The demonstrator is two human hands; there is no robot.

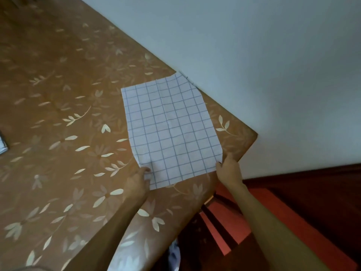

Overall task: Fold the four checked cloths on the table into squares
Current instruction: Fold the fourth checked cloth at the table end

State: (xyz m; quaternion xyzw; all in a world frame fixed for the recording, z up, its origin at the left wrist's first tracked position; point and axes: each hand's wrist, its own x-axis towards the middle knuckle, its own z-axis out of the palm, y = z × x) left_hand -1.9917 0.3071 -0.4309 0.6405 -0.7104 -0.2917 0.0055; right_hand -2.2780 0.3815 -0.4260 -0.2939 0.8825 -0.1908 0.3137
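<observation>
A white cloth with a thin blue check (170, 130) lies flat on the brown flowered table (58, 133), reaching from the wall edge toward me. It looks like a rectangle with a crease down its middle. My left hand (137, 182) pinches its near left corner. At the near right corner, close to the table's corner, my right hand (229, 171) grips the cloth. Only this one checked cloth is clearly in view.
A pale wall (254, 55) runs along the table's far right edge. The table corner (254, 134) is just beyond my right hand. Below it are a dark wooden chair with a red seat (224, 227) and red floor. A small dark object (3, 143) sits at the left edge.
</observation>
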